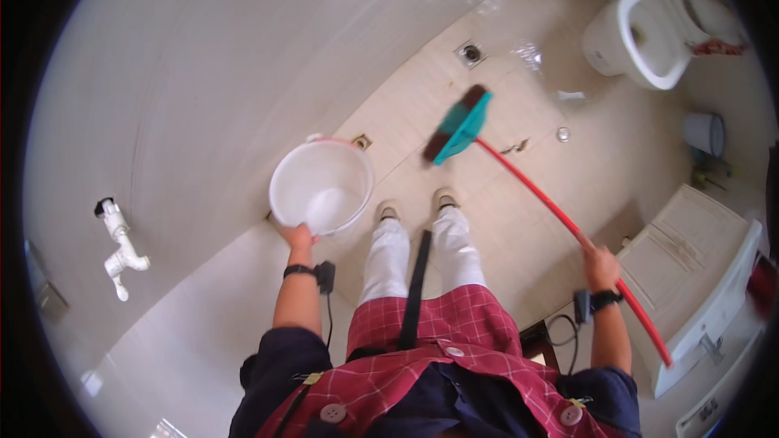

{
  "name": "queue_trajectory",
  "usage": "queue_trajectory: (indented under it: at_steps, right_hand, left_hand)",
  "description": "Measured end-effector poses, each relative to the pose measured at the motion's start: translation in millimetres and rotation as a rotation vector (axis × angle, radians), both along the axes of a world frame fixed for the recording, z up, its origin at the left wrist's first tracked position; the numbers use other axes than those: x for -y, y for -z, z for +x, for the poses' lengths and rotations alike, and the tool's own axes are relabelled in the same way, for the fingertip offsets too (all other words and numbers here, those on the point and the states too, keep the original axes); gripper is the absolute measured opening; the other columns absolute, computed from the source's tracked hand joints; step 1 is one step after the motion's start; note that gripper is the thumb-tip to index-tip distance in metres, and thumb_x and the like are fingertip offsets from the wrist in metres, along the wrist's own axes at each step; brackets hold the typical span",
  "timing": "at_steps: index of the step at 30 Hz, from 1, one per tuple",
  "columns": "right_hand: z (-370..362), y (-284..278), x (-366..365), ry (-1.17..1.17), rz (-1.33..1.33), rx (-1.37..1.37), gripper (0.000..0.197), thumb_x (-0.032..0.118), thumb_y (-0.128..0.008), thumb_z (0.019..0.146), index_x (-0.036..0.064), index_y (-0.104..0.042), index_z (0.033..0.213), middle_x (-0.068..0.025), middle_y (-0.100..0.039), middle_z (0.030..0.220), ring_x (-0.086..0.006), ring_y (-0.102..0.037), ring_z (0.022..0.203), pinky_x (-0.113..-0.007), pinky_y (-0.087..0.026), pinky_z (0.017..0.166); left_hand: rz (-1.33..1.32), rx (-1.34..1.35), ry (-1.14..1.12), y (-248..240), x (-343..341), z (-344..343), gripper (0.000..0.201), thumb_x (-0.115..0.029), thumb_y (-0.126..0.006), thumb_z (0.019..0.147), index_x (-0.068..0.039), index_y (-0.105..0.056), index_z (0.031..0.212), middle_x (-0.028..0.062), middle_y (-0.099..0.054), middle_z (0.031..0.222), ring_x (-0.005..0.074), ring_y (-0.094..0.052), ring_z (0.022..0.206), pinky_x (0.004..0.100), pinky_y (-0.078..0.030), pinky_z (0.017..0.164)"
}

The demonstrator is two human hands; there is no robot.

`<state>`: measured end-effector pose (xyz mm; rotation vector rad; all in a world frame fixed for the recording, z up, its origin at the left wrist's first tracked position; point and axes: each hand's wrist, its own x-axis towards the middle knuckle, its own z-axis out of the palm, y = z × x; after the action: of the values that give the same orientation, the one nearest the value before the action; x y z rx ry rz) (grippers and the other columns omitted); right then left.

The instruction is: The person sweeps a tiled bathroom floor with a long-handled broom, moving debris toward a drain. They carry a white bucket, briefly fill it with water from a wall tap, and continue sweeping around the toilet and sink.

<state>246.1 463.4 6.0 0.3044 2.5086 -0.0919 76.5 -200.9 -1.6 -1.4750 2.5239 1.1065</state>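
A white bucket [319, 178] is held by its near rim in my left hand [300, 237], whose fingers close over the edge. The bucket's inside looks bare, and it is beside the wall at the left. My right hand [600, 266] is wrapped round the red handle of a broom [531, 186]. The handle slants up and left to a teal head with dark brown bristles, blurred, over the tiled floor ahead of my feet. Whether the bristles touch the floor I cannot tell.
A toilet [645, 36] stands at the far right, with a small bin [704, 133] nearer. Along the right is a cabinet [686, 251] with a basin. A white tap [122, 251] juts from the left wall. Floor drains [471, 53] and small litter [516, 146] show on the tiles.
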Motion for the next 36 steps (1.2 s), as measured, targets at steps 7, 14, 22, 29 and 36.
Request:
queue_trajectory:
  at_steps: [7, 14, 22, 29, 36]
  right_hand:
    - [60, -7, 24, 0.111, 0.06, 0.053, 0.041, 0.024, -0.054, 0.089, 0.0369, -0.05, 0.128, -0.0143, -0.058, 0.066, -0.0327, -0.059, 0.058, -0.045, -0.048, 0.052]
    - [56, -10, 20, 0.275, -0.073, 0.19, 0.043, 0.02, -0.054, 0.089, 0.0326, -0.05, 0.13, -0.0164, -0.059, 0.068, -0.0347, -0.06, 0.062, -0.045, -0.048, 0.057]
    - [33, -31, 48, 0.534, -0.176, 0.216, 0.037, 0.021, -0.054, 0.089, 0.03, -0.054, 0.125, -0.0208, -0.062, 0.08, -0.0405, -0.061, 0.072, -0.047, -0.048, 0.059]
    - [45, -85, 20, 0.708, -0.15, 0.109, 0.032, 0.029, -0.057, 0.088, 0.0292, -0.056, 0.12, -0.015, -0.062, 0.072, -0.0362, -0.061, 0.068, -0.044, -0.049, 0.059]
    - [152, -199, 69, 0.926, -0.086, 0.247, 0.034, 0.032, -0.055, 0.087, 0.0322, -0.054, 0.122, -0.0161, -0.064, 0.074, -0.0371, -0.062, 0.069, -0.048, -0.049, 0.06]
  left_hand:
    - [-0.024, 0.173, -0.03, 95, 27, -24, 0.052, 0.007, -0.042, 0.073, 0.004, -0.031, 0.124, 0.0283, -0.053, 0.109, 0.0371, -0.064, 0.067, 0.0362, -0.054, 0.038]
    - [0.031, 0.261, -0.03, 122, 57, -9, 0.055, 0.008, -0.039, 0.072, -0.001, -0.033, 0.126, 0.0219, -0.056, 0.106, 0.0325, -0.064, 0.07, 0.0315, -0.046, 0.033]
    - [0.115, 0.386, 0.704, 144, 129, 27, 0.038, -0.008, -0.063, 0.077, -0.005, -0.05, 0.112, 0.0112, -0.062, 0.091, 0.0273, -0.061, 0.076, 0.038, -0.05, 0.066]
    - [0.406, 0.448, -0.108, 168, 14, -39, 0.041, -0.015, -0.052, 0.087, -0.007, -0.039, 0.125, 0.0113, -0.054, 0.111, 0.0272, -0.056, 0.095, 0.0436, -0.048, 0.078]
    - [0.46, 0.474, 0.242, 52, -137, -109, 0.081, -0.003, -0.054, 0.083, -0.013, -0.003, 0.145, 0.0216, -0.048, 0.119, 0.0332, -0.059, 0.094, 0.0397, -0.053, 0.074]
